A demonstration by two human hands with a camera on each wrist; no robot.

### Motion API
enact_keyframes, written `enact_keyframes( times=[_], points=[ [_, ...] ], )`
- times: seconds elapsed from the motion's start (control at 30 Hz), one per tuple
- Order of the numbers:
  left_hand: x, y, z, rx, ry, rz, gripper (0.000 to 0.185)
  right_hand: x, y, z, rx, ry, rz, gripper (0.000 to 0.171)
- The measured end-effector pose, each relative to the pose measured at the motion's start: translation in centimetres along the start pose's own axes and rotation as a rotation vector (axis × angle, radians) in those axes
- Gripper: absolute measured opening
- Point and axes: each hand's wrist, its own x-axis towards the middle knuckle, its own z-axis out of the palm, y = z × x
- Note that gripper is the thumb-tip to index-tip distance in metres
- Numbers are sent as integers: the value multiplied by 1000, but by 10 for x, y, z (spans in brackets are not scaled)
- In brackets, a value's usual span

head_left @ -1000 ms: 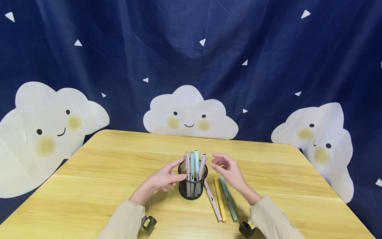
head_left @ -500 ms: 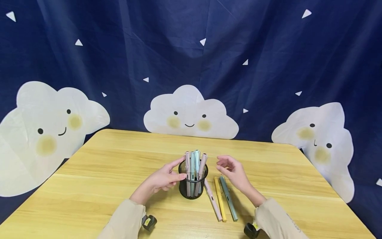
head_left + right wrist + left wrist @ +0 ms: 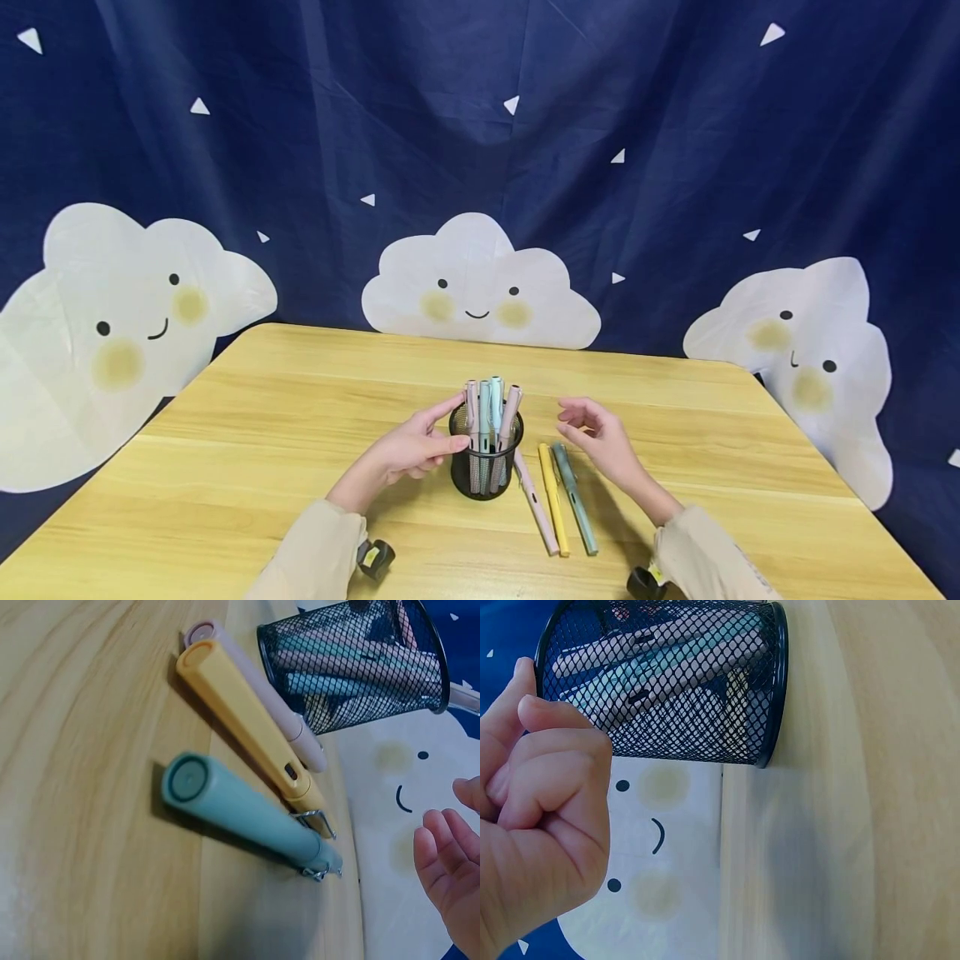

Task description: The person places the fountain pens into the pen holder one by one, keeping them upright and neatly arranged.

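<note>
A black mesh pen holder (image 3: 480, 479) stands upright on the table, with several pastel pens (image 3: 484, 408) in it, pink, green and light blue. My left hand (image 3: 401, 450) holds its rim from the left, thumb at the front and index finger farther back. In the left wrist view the other fingers (image 3: 562, 780) are curled beside the mesh. Right of the holder lie a pink pen (image 3: 537, 508), a yellow pen (image 3: 553, 504) and a dark green pen (image 3: 576, 504). My right hand (image 3: 603, 437) hovers above the green pen's far end, fingers loosely bent and holding nothing.
The wooden table (image 3: 262, 433) reaches back to a dark blue curtain (image 3: 450, 100) printed with smiling white clouds. Black wrist cameras (image 3: 375, 559) hang below both sleeves, close over the table.
My right hand has moved right and slightly nearer, away from the pen holder. The left hand, the holder and the loose pens stay in place.
</note>
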Motion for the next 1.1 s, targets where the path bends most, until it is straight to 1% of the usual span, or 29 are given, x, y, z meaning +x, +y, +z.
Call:
enact_keyframes(
  times=[0.13,0.27,0.53,0.67,0.83,0.97,1.1],
  points=[
    [0,0,0,0,-2,4,78,-2,3,-3,-21,-13,-8,23],
    [0,0,0,-2,-4,5,79,-4,8,-6,-46,-44,-12,23],
    [0,0,0,-7,-6,7,78,-8,16,-13,-64,-147,21,26],
    [0,0,0,-7,-4,7,78,-11,14,-15,-59,-200,56,29],
    [0,0,0,-7,-4,7,79,-12,15,-18,-92,-255,88,30],
    [0,-1,0,-6,-6,9,78,-13,16,-20,-95,-288,147,32],
    [0,-1,0,-4,-5,12,78,-14,18,-21,-93,-319,181,33]
  ],
)
